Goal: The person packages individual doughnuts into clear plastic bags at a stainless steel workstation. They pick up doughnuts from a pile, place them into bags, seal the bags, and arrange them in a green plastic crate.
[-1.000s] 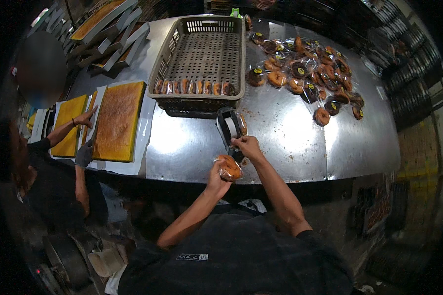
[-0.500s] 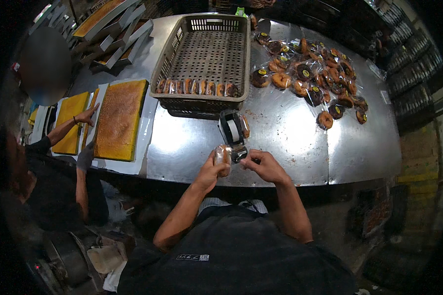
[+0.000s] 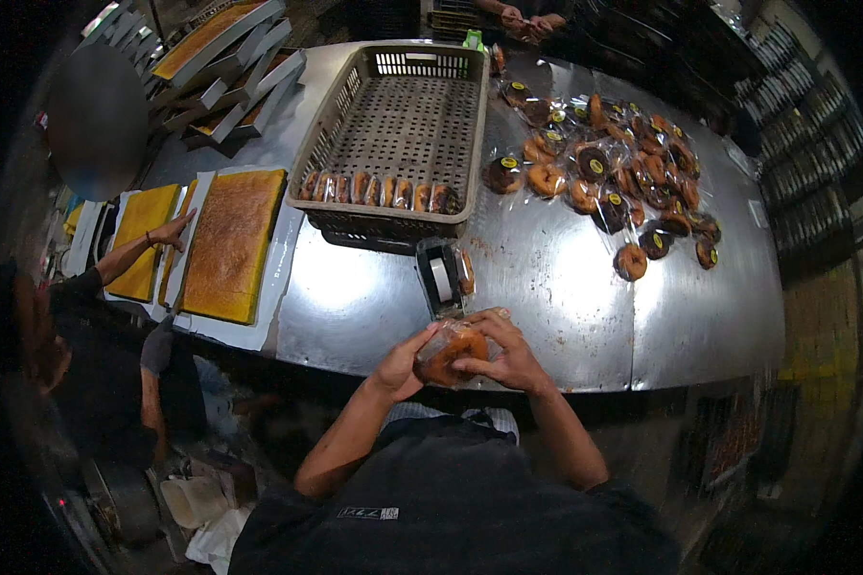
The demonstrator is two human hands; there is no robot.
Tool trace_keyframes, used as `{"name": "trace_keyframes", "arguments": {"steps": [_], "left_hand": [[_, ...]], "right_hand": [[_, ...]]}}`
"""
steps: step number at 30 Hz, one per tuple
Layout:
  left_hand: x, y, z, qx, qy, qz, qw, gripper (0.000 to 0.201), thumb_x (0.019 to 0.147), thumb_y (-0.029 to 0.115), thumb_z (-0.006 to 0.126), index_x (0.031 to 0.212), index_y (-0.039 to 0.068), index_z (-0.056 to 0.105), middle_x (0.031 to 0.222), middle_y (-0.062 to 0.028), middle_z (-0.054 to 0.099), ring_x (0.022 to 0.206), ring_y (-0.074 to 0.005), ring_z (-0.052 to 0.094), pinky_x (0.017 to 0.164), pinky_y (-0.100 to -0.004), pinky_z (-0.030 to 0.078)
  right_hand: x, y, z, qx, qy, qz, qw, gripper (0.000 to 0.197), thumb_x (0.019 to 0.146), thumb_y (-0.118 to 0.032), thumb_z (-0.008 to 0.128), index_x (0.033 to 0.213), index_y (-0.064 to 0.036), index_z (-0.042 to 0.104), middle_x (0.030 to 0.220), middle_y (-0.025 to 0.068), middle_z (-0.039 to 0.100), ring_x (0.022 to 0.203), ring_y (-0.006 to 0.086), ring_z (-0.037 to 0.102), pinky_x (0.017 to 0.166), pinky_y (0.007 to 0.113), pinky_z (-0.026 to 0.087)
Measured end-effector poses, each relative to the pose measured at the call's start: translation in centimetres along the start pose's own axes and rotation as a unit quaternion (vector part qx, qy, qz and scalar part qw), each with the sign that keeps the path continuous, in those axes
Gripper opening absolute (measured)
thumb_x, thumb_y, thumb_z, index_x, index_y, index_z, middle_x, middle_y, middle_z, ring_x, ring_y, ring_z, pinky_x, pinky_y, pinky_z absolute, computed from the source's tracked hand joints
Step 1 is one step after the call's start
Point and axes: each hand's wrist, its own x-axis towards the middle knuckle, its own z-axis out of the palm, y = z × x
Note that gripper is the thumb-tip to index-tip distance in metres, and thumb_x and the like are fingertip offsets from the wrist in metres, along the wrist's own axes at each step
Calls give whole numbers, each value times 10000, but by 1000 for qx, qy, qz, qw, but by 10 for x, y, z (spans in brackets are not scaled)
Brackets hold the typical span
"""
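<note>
A donut in clear plastic wrap (image 3: pixel 448 359) is held between both hands at the table's front edge. My left hand (image 3: pixel 402 367) grips its left side, the fingers closed on the wrapping. My right hand (image 3: pixel 509 353) holds the right side, thumb lying across the donut's front. Just beyond my hands stands a black label dispenser (image 3: pixel 438 275) with a white roll. Another wrapped donut (image 3: pixel 466 272) stands on edge against the dispenser's right side.
Behind the dispenser is a grey-brown plastic crate (image 3: pixel 385 225) with a row of wrapped donuts along its near side. Many wrapped donuts (image 3: pixel 594 165) lie piled at right. On the left, a co-worker's hands (image 3: pixel 169 233) work with a knife by a yellow sheet cake (image 3: pixel 232 251).
My right hand has come from the dispenser to the wrapped donut, which now faces me flat and lies nearer to my body. The whole view has shifted slightly.
</note>
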Motion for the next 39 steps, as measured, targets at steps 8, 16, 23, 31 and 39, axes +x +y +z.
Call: {"name": "trace_keyframes", "arguments": {"steps": [8,16,23,31,39], "left_hand": [[42,16,13,482,413,484,602,469,768,162,845,1159,77,601,1308,-102,527,1237,-291,483,1042,-449,383],[39,35,6,488,562,541,391,489,702,208,887,1131,131,666,1512,-138,333,1395,-346,286,1096,-530,308],[7,57,-45,495,640,509,292,482,729,376,855,1163,218,717,1531,-118,347,1408,-393,248,1124,-569,241],[-22,61,-95,486,650,505,296,497,707,390,869,1147,215,722,1524,-110,364,1387,-396,281,1115,-578,256],[-46,75,-123,515,637,489,300,515,697,375,878,1150,193,714,1511,-96,380,1387,-355,302,1110,-571,266]], "right_hand": [[37,127,14,-132,297,55,944,423,836,-193,782,1157,1,586,1093,171,626,1020,298,611,870,394,490],[-16,129,24,-44,187,186,963,651,849,-249,772,1351,4,444,1294,184,518,1103,297,571,906,399,491],[-31,65,24,91,91,188,974,683,848,-170,774,1383,20,395,1305,189,488,1064,259,580,858,376,508],[-7,13,36,-87,63,21,994,390,840,-139,777,1139,9,574,1047,134,546,838,219,596,710,335,505],[-34,4,81,38,67,166,983,240,872,-167,742,989,7,623,848,73,615,734,144,598,662,283,491]]}}
